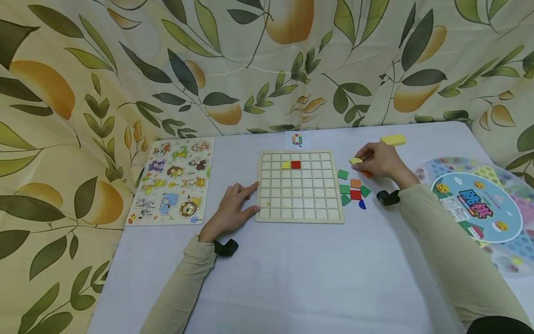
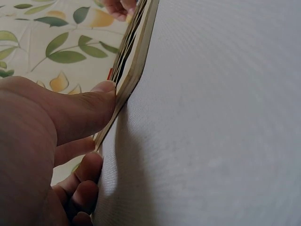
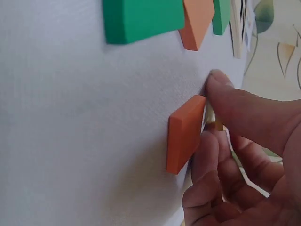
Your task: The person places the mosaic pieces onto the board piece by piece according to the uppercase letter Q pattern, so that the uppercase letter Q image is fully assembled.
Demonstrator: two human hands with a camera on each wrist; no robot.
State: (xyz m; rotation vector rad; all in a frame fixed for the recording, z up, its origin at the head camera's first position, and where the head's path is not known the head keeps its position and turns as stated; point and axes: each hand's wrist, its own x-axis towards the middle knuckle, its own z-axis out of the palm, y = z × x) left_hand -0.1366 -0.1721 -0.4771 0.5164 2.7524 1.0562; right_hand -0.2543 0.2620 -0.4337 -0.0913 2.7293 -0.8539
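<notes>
In the head view my left hand [image 1: 230,207] touches the left edge of a pale wooden grid board [image 1: 298,199] with extended index finger and thumb. The left wrist view shows the thumb against the board's rim [image 2: 142,61], other fingers bent beside it. A yellow square tile [image 1: 285,165] and a red one [image 1: 295,165] lie side by side in an upper row. Right of the board, my right hand [image 1: 384,161] pinches a small yellow tile [image 1: 356,161] between thumb and fingers; it is mostly hidden in the right wrist view. Just beside those fingers lies an orange tile [image 3: 186,136].
Several loose tiles, including a green triangle [image 1: 365,191] and a blue piece [image 1: 362,204], lie right of the board. A pattern card [image 1: 297,139] is behind it. An animal puzzle board [image 1: 168,183] lies left, a yellow block [image 1: 393,139] back right, a round blue-labelled package [image 1: 477,207] far right.
</notes>
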